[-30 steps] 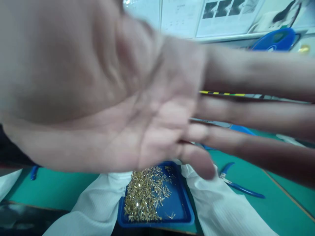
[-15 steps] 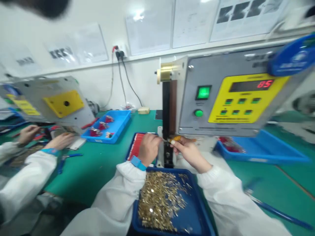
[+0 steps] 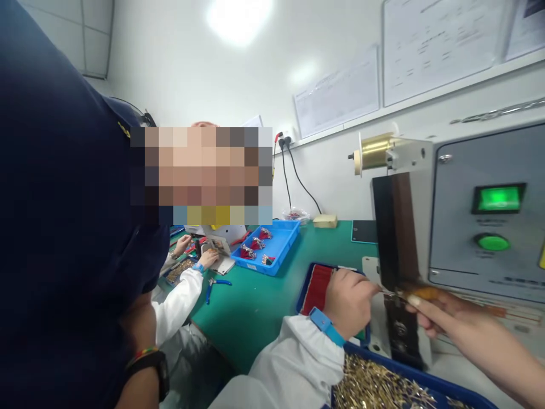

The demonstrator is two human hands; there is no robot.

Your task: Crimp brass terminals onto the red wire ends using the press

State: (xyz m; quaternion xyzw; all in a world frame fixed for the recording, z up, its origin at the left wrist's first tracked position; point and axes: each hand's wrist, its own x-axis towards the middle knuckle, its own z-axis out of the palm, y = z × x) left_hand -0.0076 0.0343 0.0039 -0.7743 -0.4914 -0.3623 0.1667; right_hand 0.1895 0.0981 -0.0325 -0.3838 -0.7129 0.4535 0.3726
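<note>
My left hand (image 3: 351, 298), with a white sleeve and a blue wristband (image 3: 326, 325), is closed in a pinch at the foot of the black press column (image 3: 394, 238); what it holds is too small to name. From the right, my right hand (image 3: 447, 318) pinches an orange piece (image 3: 426, 293) with a thin reddish wire trailing right. Both fingertips meet at the column's base. Below them a blue tray (image 3: 430, 383) holds a heap of gold terminals (image 3: 374, 389).
The grey machine (image 3: 481, 227) shows a lit green switch. A blue tray with red parts (image 3: 303, 295) lies left of my hand, another blue tray (image 3: 276, 250) farther back. A person in dark clothing (image 3: 63, 227) stands close on the left. A co-worker's hands (image 3: 208, 258) work beyond, near blue pliers (image 3: 217, 282).
A hand that covered the lens is gone. The view has swung left and up, bringing the dark-clothed person into the left side. My hands stay at the press column.
</note>
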